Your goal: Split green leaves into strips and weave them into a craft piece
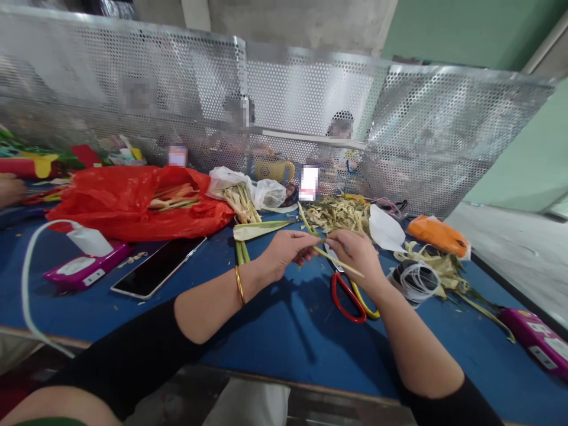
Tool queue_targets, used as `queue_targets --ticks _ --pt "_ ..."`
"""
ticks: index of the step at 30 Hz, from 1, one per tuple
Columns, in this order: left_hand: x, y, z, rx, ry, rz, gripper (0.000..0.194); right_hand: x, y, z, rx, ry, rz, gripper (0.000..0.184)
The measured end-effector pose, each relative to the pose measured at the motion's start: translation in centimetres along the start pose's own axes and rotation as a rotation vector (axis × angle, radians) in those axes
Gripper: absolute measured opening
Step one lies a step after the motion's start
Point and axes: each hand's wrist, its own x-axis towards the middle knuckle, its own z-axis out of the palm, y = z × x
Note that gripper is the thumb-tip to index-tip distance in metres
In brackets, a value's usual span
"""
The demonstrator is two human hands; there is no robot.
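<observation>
Both my hands meet over the middle of the blue table point(284, 331). My left hand point(286, 251), a gold bangle on its wrist, pinches a thin green leaf strip point(310, 228) that runs from the pile of cuttings down between my hands. My right hand point(355, 251) is closed on the same strip, whose pale end pokes out to the right of it. Red-and-yellow-handled scissors point(350, 296) lie on the table just under my right hand.
A red plastic bag point(128, 204) with leaves lies left. A dark phone point(157, 266) and a pink device point(86, 269) with a white cable sit near it. Leaf cuttings point(339, 213), a coil of white wire point(415, 281) and an orange packet point(437, 235) lie right. A perforated metal screen point(310, 100) stands behind.
</observation>
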Motion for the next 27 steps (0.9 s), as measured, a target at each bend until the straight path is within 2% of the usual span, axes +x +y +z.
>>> queue_targets --ticks 3,7,8,10,13,15,17,20,23,27 --pt "0.0 -0.2 0.1 -0.081 0.046 -0.024 0.015 -0.2 0.6 1.0 0.035 -0.096 0.04 0.03" --pt "-0.2 -0.4 0.4 -0.229 0.016 -0.092 0.02 -0.5 1.4 2.5 0.284 -0.245 0.199 0.027" --pt "-0.2 -0.4 0.4 -0.264 0.002 -0.105 0.022 -0.5 1.4 2.6 0.299 -0.249 0.205 0.027" --pt "-0.2 -0.3 0.2 -0.303 -0.008 -0.11 0.026 -0.6 1.0 2.7 0.203 -0.167 0.179 0.026" --pt "0.2 -0.2 -0.2 -0.333 0.055 -0.087 0.026 -0.7 0.0 2.0 -0.133 0.063 0.059 0.021" --pt "0.5 -0.2 -0.4 -0.375 0.128 -0.103 0.023 -0.9 -0.9 1.5 -0.292 0.118 -0.096 0.02" --pt "0.7 -0.3 -0.3 -0.426 0.174 -0.149 0.018 -1.0 -1.5 1.3 -0.353 0.049 -0.286 0.021" --pt "0.8 -0.5 -0.1 -0.501 0.171 -0.222 0.012 -1.2 -2.0 1.8 -0.404 -0.116 -0.522 0.023" --pt "0.7 -0.6 0.1 -0.524 0.175 -0.275 0.012 -1.2 -2.2 2.7 -0.487 -0.189 -0.591 0.023" --pt "0.8 -0.7 0.0 -0.492 0.148 -0.302 0.012 -1.3 -2.4 3.3 -0.593 -0.177 -0.584 0.023"
